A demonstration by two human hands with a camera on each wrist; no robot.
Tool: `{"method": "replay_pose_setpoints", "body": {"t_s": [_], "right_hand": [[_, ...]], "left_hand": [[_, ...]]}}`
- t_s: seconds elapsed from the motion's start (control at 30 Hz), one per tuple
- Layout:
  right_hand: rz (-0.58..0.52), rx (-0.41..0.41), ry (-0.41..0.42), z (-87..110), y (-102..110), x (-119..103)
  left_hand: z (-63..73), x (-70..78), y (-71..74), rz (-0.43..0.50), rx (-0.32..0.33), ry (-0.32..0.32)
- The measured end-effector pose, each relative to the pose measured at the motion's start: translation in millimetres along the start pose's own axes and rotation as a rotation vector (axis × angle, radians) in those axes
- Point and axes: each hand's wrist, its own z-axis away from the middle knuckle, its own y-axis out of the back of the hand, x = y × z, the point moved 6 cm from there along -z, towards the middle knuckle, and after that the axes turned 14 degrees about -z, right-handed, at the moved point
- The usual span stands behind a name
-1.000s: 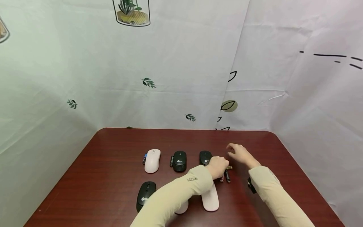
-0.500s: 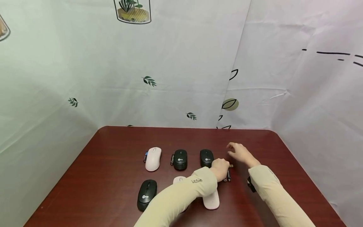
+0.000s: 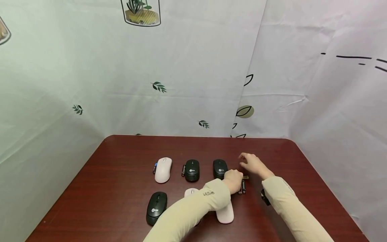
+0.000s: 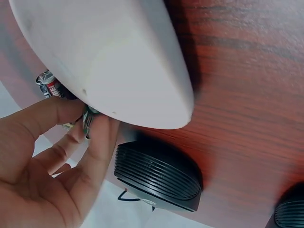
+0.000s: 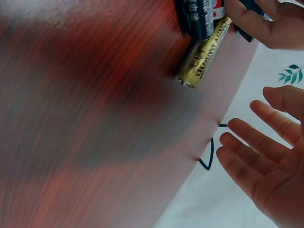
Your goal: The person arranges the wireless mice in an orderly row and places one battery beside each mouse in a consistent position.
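My left hand is near the right end of the mice. Its thumb and fingers pinch a small green and silver battery, mostly hidden by the fingers in the left wrist view. Right beside those fingertips is a white mouse, partly covered by the left sleeve in the head view. Next to the hand lie a gold battery and a dark battery. My right hand hovers beyond them with loosely bent, spread fingers and holds nothing.
A black mouse stands just behind the left hand. Another black mouse and a white mouse, each with batteries at its left, continue the back row. In front are a black mouse and a half-hidden white mouse.
My left hand and forearm have shifted slightly toward me and to the right, uncovering the top of the middle white mouse. My right hand has drifted a little left.
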Motion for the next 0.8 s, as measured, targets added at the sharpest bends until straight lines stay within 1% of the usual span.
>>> {"method": "replay_pose_setpoints", "body": {"t_s": [0.1,0.13,0.23,0.33,0.37,0.43,0.57,0.7,0.8], "right_hand": [[-0.014,-0.004,0.030,-1.1,0.0,0.0],[-0.015,0.000,0.067,-3.8,-0.8,6.4],[-0.013,-0.007,0.103,-3.9,-1.0,5.2],[-0.011,-0.001,0.095,-3.7,-2.2,2.6],[-0.012,-0.005,0.063,-1.1,-2.1,-4.8],[-0.001,-0.004,0.059,-0.8,-3.3,-8.7],[0.003,-0.009,0.044,-1.7,-6.5,-17.3],[-0.017,-0.016,0.062,-4.5,-8.8,-26.2],[-0.026,-0.029,0.078,-6.3,-11.4,-31.9]], "left_hand": [[2.2,-1.6,2.5,-0.011,0.014,-0.021],[3.0,-2.3,3.6,-0.016,0.020,-0.031],[5.1,-4.4,4.7,-0.017,0.031,-0.064],[6.8,-7.9,3.5,-0.007,0.039,-0.087],[7.5,-9.3,2.8,0.000,0.041,-0.095],[8.5,-12.4,1.8,0.019,0.052,-0.113],[11.8,-21.2,1.3,0.113,0.052,-0.137],[18.7,-31.8,1.4,0.277,0.017,-0.146],[25.4,-37.8,2.7,0.378,0.002,-0.169]]}}
